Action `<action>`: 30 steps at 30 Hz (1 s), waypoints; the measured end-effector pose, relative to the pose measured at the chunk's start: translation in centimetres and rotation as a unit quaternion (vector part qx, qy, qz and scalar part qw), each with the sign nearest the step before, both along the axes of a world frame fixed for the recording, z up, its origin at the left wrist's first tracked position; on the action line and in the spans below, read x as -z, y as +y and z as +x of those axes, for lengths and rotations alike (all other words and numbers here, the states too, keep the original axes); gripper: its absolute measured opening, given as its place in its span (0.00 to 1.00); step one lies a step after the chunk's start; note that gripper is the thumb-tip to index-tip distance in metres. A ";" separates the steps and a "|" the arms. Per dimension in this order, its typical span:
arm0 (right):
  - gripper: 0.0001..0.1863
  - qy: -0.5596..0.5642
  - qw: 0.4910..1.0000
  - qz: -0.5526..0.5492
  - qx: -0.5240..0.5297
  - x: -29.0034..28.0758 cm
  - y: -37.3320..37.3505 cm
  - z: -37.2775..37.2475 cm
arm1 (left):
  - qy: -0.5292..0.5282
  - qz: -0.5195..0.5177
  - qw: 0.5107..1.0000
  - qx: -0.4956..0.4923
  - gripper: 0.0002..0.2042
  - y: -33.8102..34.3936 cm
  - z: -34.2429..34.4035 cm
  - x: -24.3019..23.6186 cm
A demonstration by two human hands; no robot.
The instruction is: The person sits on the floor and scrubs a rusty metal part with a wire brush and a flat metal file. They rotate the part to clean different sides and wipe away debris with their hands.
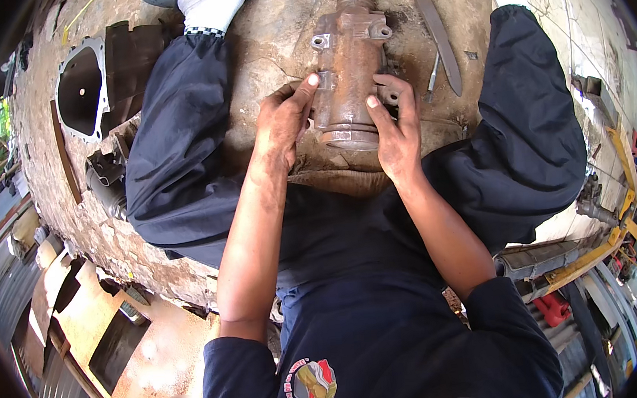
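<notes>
A rusty, cylindrical cast-metal housing (348, 84) with bolt lugs along its sides lies on the ground between my legs, its ringed round end toward me. My left hand (287, 117) grips its left side, thumb up near a lug and the fingers partly hidden beneath. On the other side, my right hand (398, 125) has its thumb on the near right edge and its fingers curled around a side bracket. To the right of the housing lie a flat, dark metal file (439, 43) and a thin rod-like tool (434, 74).
A large open metal casing (88, 90) stands to the left of my left leg, with smaller dark metal parts (107, 174) beside it. Cut sheet metal (158, 346) lies at the lower left. Yellow bars (585, 264) and a red object (551, 308) are at the lower right.
</notes>
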State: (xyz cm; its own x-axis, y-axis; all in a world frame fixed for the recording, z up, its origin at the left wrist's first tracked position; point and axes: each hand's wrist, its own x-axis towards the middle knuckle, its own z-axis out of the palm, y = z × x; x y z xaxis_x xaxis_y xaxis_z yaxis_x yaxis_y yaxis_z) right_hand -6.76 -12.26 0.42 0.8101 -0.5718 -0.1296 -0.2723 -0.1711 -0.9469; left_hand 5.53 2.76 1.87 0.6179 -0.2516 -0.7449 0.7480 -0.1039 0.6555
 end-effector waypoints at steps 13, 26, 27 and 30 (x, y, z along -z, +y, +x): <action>0.21 0.010 1.000 -0.014 0.001 -0.5 0.0 0.2 | -0.007 0.026 0.999 0.038 0.23 -2.5 0.7 -1.7; 0.21 0.002 1.000 -0.001 -0.005 -0.2 0.1 0.3 | -0.005 -0.013 0.999 -0.037 0.17 -2.0 -1.9 -1.3; 0.22 0.007 1.000 -0.004 -0.004 -0.2 0.2 0.1 | -0.010 -0.011 1.000 -0.028 0.18 -1.5 -2.5 -1.7; 0.22 0.002 1.000 -0.030 -0.002 -0.2 -0.1 -0.1 | 0.024 -0.039 0.998 -0.052 0.20 -0.2 -3.5 -3.4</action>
